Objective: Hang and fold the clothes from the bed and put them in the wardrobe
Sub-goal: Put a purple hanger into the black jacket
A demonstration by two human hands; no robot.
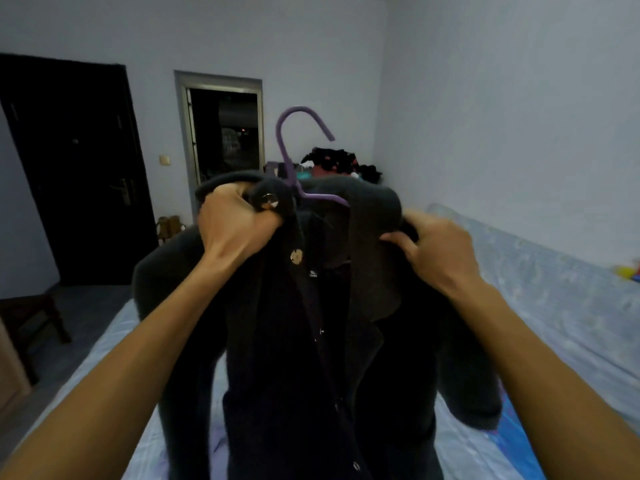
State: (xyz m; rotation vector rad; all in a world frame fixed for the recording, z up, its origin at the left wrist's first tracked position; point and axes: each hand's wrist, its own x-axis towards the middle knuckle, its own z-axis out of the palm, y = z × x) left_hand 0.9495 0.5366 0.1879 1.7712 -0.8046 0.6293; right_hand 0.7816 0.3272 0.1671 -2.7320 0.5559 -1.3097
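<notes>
Above the bed, left hand and right hand clutch a dark coat over its purple hanger — hanging looks half done; a clothes pile waits beyond.

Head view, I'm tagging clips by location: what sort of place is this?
Most likely a home bedroom: a bed with a pale blue sheet, a pile of clothes at its far end, and a dark coat being fitted onto a purple hanger.
</notes>
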